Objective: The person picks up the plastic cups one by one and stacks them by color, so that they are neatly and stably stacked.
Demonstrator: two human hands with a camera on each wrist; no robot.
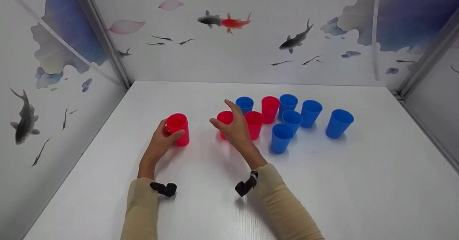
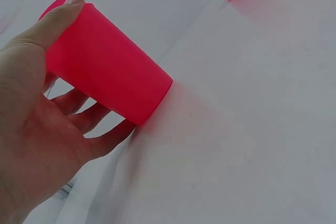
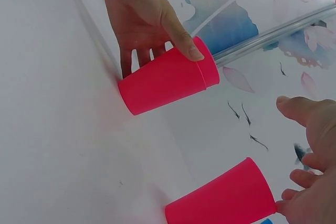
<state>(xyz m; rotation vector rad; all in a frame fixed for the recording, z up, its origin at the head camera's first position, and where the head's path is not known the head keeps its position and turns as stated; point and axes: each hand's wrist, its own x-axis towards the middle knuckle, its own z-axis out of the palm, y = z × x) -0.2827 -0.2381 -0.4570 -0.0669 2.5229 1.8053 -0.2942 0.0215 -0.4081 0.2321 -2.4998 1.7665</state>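
Note:
My left hand [image 1: 159, 144] holds a nested stack of red plastic cups [image 1: 183, 138] upright on the table, left of the others. In the right wrist view a second rim shows near the top of that stack [image 3: 163, 85]. The thumb lies at the rim and the other fingers go round the far side. My right hand [image 1: 235, 129] is raised with thumb and forefinger spread, holding nothing. It is in front of a red cup [image 1: 223, 134] and partly hides it. Another red cup [image 1: 255, 127] stands just to its right.
A third single red cup [image 1: 269, 111] stands farther back. Several blue cups [image 1: 281, 141] stand upright to the right, one blue cup [image 1: 338, 125] apart from the rest. White panels [image 1: 244, 60] with painted fish border the white table [image 1: 340, 189] at the back and sides.

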